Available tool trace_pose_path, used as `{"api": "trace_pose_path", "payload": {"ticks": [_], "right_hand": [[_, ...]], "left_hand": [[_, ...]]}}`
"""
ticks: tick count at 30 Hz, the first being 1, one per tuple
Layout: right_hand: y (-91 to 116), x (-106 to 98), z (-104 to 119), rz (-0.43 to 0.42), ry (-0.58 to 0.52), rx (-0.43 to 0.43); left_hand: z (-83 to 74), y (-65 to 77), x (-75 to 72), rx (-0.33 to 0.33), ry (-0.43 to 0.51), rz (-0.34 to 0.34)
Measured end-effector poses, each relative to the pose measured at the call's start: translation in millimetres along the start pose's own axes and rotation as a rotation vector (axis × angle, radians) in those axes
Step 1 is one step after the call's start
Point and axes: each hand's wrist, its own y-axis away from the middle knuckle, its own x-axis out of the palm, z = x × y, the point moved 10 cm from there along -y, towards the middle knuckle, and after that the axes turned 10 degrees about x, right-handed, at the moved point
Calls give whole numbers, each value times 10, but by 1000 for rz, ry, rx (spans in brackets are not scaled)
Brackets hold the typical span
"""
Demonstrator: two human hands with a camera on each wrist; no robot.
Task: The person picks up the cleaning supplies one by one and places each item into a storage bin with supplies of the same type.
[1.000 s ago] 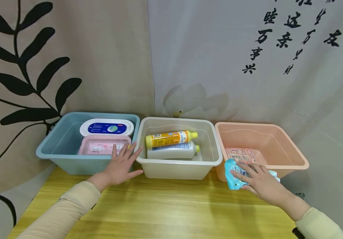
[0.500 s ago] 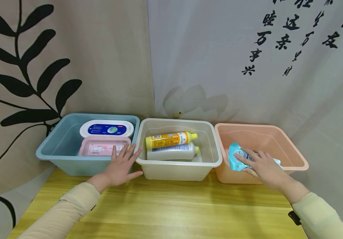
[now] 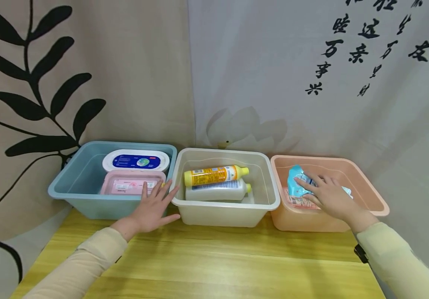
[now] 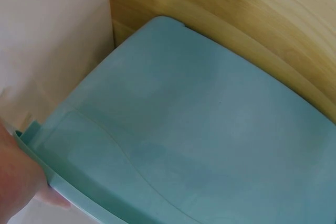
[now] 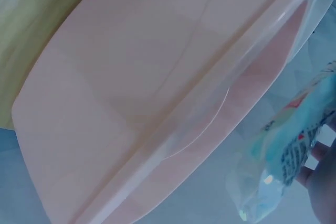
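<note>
My right hand (image 3: 330, 197) grips a light-blue soft plastic packet (image 3: 297, 181) above the peach bin (image 3: 371, 199), its fingers across the packet's top. Below the packet, a pack with red print (image 3: 301, 202) lies in that bin. In the right wrist view the packet (image 5: 296, 148) shows printed text, and fingers hold its edge beyond the bin's rim. My left hand (image 3: 148, 214) is spread, with straight fingers, at the near rims of the blue bin (image 3: 87, 197) and the cream bin (image 3: 218, 214). The left wrist view shows part of that hand (image 4: 18, 179) against the blue rim.
In the blue bin are a white oval-lidded box (image 3: 136, 160) and a pink box (image 3: 132, 182). A yellow bottle (image 3: 214, 175) lies across a white bottle (image 3: 218, 191) in the cream bin. The bins stand side by side on a wooden table (image 3: 214, 261), before a printed curtain (image 3: 236, 74).
My right hand has carried the light-blue packet from the peach bin's near side up and forward over its opening. The left hand has stayed at the rims.
</note>
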Motion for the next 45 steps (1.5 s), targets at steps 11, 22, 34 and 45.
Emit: {"api": "trace_pose_path", "payload": {"ticks": [11, 22, 34, 45], "right_hand": [[-236, 160, -248, 116, -46, 113], [-369, 309, -308, 169, -70, 159], [-448, 378, -357, 193, -102, 263], [-460, 459, -398, 209, -141, 340]], "left_hand": [[-25, 7, -32, -1, 0, -2], [-7, -6, 0, -7, -4, 10], [-5, -3, -1, -9, 0, 7], [-14, 4, -19, -9, -3, 5]]}}
